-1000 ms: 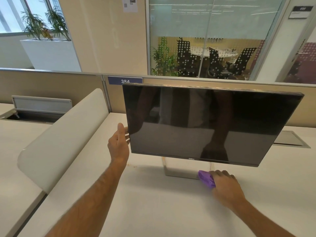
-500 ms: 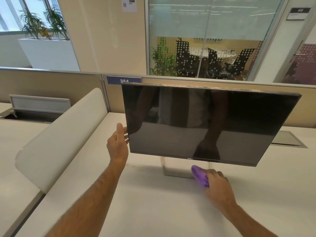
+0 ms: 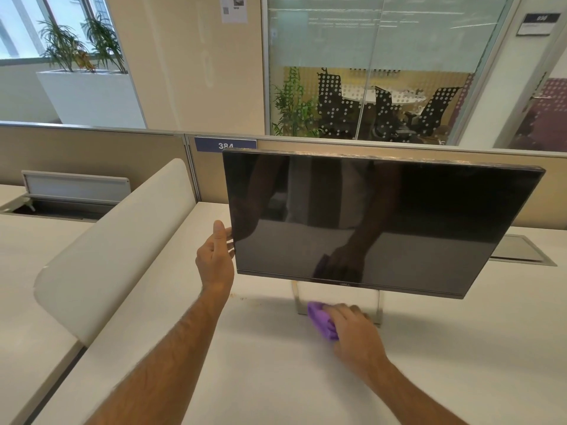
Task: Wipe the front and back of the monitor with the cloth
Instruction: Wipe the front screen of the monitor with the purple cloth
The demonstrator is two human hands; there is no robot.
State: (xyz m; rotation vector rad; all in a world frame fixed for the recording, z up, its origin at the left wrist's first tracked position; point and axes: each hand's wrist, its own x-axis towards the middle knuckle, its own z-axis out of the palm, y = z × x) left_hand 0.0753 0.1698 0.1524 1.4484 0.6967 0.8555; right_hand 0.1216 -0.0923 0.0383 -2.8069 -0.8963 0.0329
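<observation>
On the pale desk (image 3: 276, 378) in front of you, the monitor (image 3: 377, 222) stands on its stand (image 3: 296, 297), screen dark, tilted back and facing you, lower edge well above the desk surface. Your left hand (image 3: 214, 259) holds the monitor's left edge: thumb up beside the bezel, fingers going behind the panel where they are hidden, so you appear to be steadying it. Your right hand (image 3: 352, 332) is low, below the screen's bottom edge and just in front of the stand base, fingers curled round the bunched purple cloth (image 3: 322, 320), which sticks out on the thumb side. Whether cloth or knuckles touch the desk cannot be told. Judgement: cloth is gathered and the screen braced, but the wipe of the front is not yet begun; no cloth contact with the glass. Next move calls for lifting the cloth to the screen, spreading it flatter under the fingers, and pressing lightly while the left hand counters the push so the panel does not tilt or swing. The back comes after and will need a reach round or a turn of the stand. Beyond: a curved white divider (image 3: 101, 256) at left, a partition with label 384 (image 3: 225, 145) behind.
</observation>
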